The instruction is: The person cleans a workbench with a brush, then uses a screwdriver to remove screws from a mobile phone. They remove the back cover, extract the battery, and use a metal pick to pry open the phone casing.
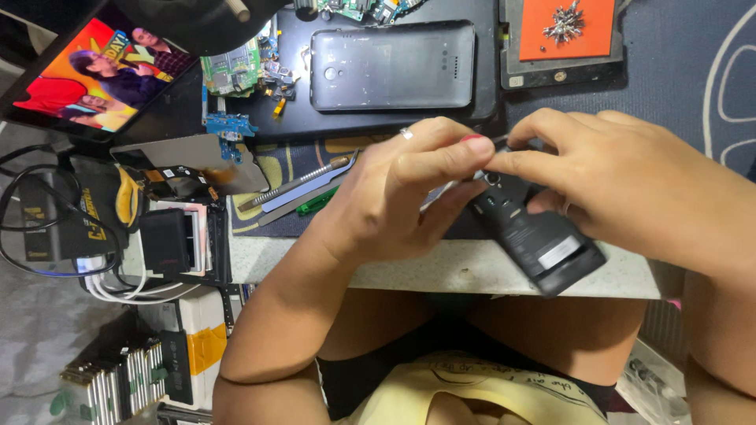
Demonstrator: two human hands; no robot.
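Note:
A small black phone (543, 240) lies tilted across the front edge of the stone-topped table (441, 271), its lower end hanging over the edge. My right hand (622, 177) comes in from the right and grips the phone's upper end with fingers and thumb. From the left, my left hand (394, 193), which wears a ring, pinches a thin metal tool (439, 193) between thumb and fingers. The tool's tip sits at the phone's top near the small round lens. The fingertips of both hands almost touch there, and they hide the exact contact spot.
A grey phone back cover (392, 64) rests on a black mat behind the hands. An orange pad with several screws (567, 27) is back right. Circuit boards (232, 71), tweezers and pry tools (299, 185), a lit tablet (94, 71), cables and battery stacks (118, 378) crowd the left.

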